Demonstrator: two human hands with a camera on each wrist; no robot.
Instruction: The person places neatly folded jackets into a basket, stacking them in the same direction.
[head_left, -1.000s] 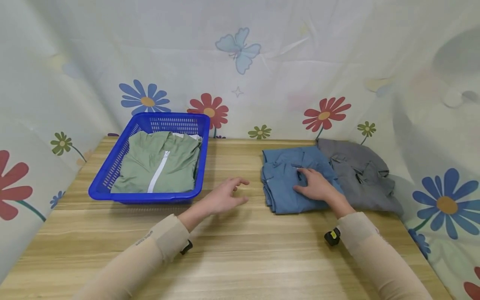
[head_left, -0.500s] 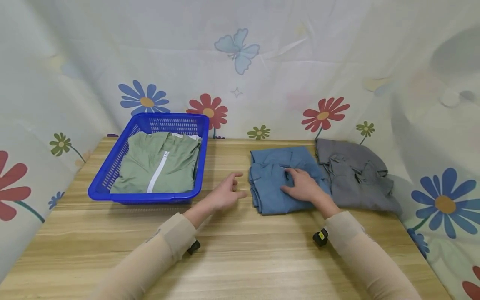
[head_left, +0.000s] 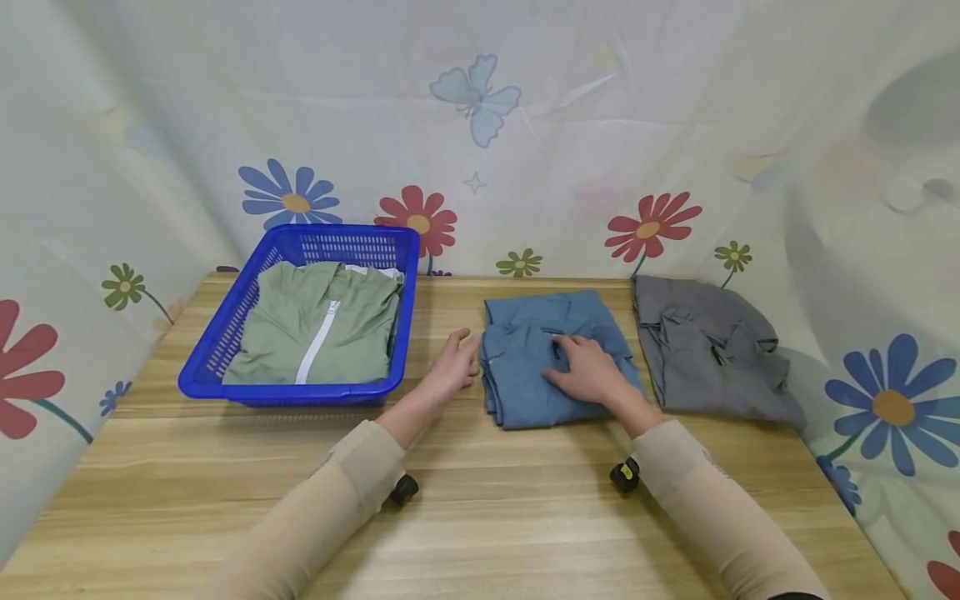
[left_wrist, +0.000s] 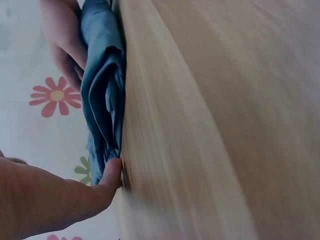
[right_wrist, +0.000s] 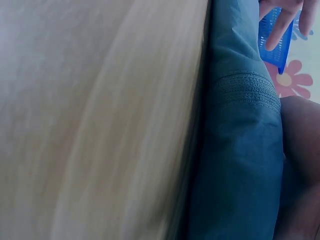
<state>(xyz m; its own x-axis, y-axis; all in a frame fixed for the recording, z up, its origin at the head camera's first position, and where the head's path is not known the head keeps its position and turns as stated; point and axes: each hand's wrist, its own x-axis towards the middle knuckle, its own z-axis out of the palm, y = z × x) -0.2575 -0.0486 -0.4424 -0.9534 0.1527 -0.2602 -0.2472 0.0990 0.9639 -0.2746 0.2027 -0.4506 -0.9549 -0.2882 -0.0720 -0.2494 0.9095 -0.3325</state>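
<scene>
A folded blue garment (head_left: 525,383) lies on the wooden table in the head view. My right hand (head_left: 588,371) rests on top of it, thumb and fingers spread apart. Beside the garment's left edge is my left hand (head_left: 454,364), holding nothing. In the left wrist view the left thumb (left_wrist: 112,175) is low at the table, right at the end of the blue folds (left_wrist: 102,75). The right wrist view shows the garment's near side with a stitched band (right_wrist: 245,90), the right hand (right_wrist: 302,150) over it and the left hand's fingers (right_wrist: 282,25) beyond.
At the left stands a blue plastic basket (head_left: 408,333) with a folded green zip jacket (head_left: 315,325) in it. A folded grey garment (head_left: 716,358) lies at the right. Behind the wooden table (head_left: 510,517) hangs a flower-patterned cloth (head_left: 562,167).
The right hand has slid the blue garment to the left, opening a gap from the grey one. My left hand has moved slightly forward, to the garment's left edge.
</scene>
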